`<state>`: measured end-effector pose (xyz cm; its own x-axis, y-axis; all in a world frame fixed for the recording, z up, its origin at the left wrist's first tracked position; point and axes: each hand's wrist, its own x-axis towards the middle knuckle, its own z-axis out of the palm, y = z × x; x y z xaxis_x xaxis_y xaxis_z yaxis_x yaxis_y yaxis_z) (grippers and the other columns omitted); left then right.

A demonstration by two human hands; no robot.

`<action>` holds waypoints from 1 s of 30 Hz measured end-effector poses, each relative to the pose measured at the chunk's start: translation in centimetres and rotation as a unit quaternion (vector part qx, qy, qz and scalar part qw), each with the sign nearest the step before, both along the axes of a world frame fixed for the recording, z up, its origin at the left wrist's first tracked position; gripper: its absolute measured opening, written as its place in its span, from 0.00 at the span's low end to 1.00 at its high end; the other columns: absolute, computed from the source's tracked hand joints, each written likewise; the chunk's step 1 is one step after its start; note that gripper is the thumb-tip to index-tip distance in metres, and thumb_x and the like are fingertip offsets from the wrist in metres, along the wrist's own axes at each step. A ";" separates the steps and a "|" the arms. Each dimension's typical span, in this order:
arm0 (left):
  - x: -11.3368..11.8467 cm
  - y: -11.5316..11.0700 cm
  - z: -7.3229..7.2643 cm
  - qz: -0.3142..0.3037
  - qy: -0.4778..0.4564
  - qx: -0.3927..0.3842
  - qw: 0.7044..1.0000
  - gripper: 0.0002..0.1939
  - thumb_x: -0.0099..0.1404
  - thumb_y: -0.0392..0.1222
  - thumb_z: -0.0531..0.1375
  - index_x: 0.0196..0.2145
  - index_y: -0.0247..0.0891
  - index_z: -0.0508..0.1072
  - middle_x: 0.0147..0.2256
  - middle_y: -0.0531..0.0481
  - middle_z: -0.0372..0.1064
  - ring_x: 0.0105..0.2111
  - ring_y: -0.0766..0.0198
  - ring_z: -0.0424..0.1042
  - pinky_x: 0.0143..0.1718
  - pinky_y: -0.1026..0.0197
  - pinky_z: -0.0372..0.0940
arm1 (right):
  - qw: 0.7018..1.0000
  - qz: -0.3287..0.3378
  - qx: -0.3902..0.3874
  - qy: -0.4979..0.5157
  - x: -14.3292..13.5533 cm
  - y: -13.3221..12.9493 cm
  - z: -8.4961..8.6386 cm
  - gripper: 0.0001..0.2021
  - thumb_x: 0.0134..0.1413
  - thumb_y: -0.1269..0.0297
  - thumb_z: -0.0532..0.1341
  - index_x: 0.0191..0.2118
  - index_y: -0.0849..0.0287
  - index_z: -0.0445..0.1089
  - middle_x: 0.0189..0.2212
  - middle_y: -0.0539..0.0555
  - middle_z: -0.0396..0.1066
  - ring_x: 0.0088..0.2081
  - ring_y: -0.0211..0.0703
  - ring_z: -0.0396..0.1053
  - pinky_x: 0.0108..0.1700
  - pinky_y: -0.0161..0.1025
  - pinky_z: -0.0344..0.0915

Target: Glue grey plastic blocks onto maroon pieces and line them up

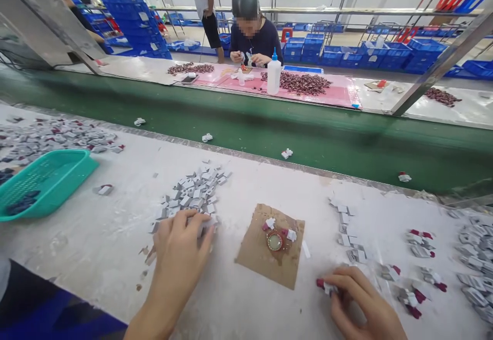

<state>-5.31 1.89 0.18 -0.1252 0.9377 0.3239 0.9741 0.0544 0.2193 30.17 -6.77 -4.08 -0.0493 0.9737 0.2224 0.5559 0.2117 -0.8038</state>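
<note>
My left hand (181, 258) is at the near edge of a pile of small grey blocks (196, 188), fingers curled and thumb drawn in around a grey piece; the fingertips are partly hidden. My right hand (364, 299) pinches a small grey-and-dark-red piece (326, 285) just above the table. Between the hands lies a square of brown cardboard (256, 260). On it rest a round pale disc with a reddish rim (275, 241) in a wet-looking brown patch and two grey-and-red pieces (291, 234).
A row of grey blocks (344, 222) and several grey-and-red parts (421, 234) lie at right. A green basket (73, 175) stands left. A green belt (246, 124) carries several small pieces. Beyond it a co-worker (256, 37) sits behind a white bottle (273, 75).
</note>
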 end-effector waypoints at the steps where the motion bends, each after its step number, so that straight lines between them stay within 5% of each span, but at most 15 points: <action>1: 0.2 0.2 0.3 -0.001 -0.046 -0.007 0.999 0.15 0.72 0.49 0.55 0.39 0.42 0.81 0.46 0.38 0.79 0.48 0.37 0.71 0.49 0.38 0.66 | 1.000 0.003 -0.006 0.011 0.1 0.1 0.2 0.10 0.71 0.68 0.59 0.44 0.50 0.80 0.39 0.54 0.78 0.32 0.42 0.77 0.35 0.36 0.74; 3: 1.0 0.3 0.9 -0.004 -0.170 -0.048 0.984 0.14 0.71 0.54 0.59 0.42 0.44 0.79 0.44 0.41 0.80 0.46 0.41 0.75 0.49 0.41 0.69 | 0.999 -0.001 -0.023 0.036 0.2 0.3 1.2 0.09 0.70 0.67 0.62 0.44 0.49 0.80 0.38 0.53 0.79 0.32 0.43 0.77 0.37 0.37 0.74; 6: 2.7 0.1 1.7 -0.027 -0.370 -0.153 0.916 0.18 0.71 0.60 0.61 0.48 0.46 0.77 0.39 0.48 0.80 0.39 0.50 0.79 0.41 0.51 0.73 | 0.995 -0.029 -0.065 0.071 -0.8 1.1 3.2 0.06 0.69 0.64 0.65 0.43 0.48 0.81 0.36 0.52 0.80 0.35 0.46 0.77 0.40 0.38 0.75; 8: 4.1 -0.4 2.0 -0.060 -0.420 -0.194 0.884 0.18 0.72 0.60 0.60 0.49 0.47 0.78 0.37 0.50 0.79 0.36 0.54 0.79 0.39 0.55 0.73 | 0.991 -0.046 -0.091 0.088 -1.9 2.0 4.5 0.06 0.69 0.63 0.65 0.43 0.47 0.81 0.37 0.52 0.80 0.38 0.48 0.78 0.41 0.39 0.76; 13: 6.5 -1.6 1.2 -0.157 -0.311 -0.165 0.923 0.13 0.77 0.48 0.57 0.44 0.47 0.82 0.37 0.50 0.75 0.34 0.58 0.77 0.38 0.56 0.73 | 0.994 -0.006 -0.055 0.099 -4.8 4.6 6.0 0.10 0.69 0.69 0.63 0.46 0.46 0.81 0.37 0.50 0.80 0.37 0.45 0.78 0.40 0.39 0.76; 19: 6.8 -2.3 -0.8 -0.249 -0.211 -0.109 0.939 0.19 0.74 0.32 0.52 0.51 0.46 0.80 0.43 0.46 0.74 0.43 0.54 0.78 0.41 0.54 0.74 | 0.992 0.034 -0.024 0.116 -6.9 6.1 5.1 0.13 0.70 0.72 0.60 0.46 0.49 0.80 0.39 0.51 0.80 0.37 0.44 0.78 0.39 0.40 0.75; 23: 7.2 -3.1 -1.7 -0.204 -0.224 -0.081 0.950 0.22 0.75 0.35 0.58 0.63 0.49 0.71 0.46 0.48 0.76 0.47 0.52 0.77 0.45 0.52 0.74 | 0.992 0.032 -0.037 0.116 -7.2 6.3 4.4 0.12 0.71 0.72 0.60 0.46 0.49 0.81 0.40 0.52 0.81 0.39 0.44 0.79 0.40 0.40 0.75; 27: 7.6 -3.7 -2.8 -0.129 -0.251 -0.042 0.958 0.05 0.75 0.45 0.64 0.45 0.44 0.75 0.40 0.49 0.76 0.42 0.51 0.75 0.43 0.50 0.72 | 0.991 0.027 -0.029 0.129 -7.2 6.3 4.2 0.12 0.71 0.72 0.61 0.45 0.50 0.81 0.39 0.52 0.81 0.39 0.45 0.79 0.40 0.39 0.75; 30: 7.7 -3.6 -2.7 -0.117 -0.276 -0.037 0.953 0.05 0.75 0.44 0.62 0.43 0.45 0.78 0.40 0.49 0.77 0.43 0.51 0.75 0.45 0.50 0.71 | 0.988 0.020 -0.047 0.148 -7.2 6.3 4.3 0.11 0.71 0.70 0.62 0.44 0.50 0.83 0.39 0.53 0.82 0.40 0.47 0.80 0.41 0.41 0.76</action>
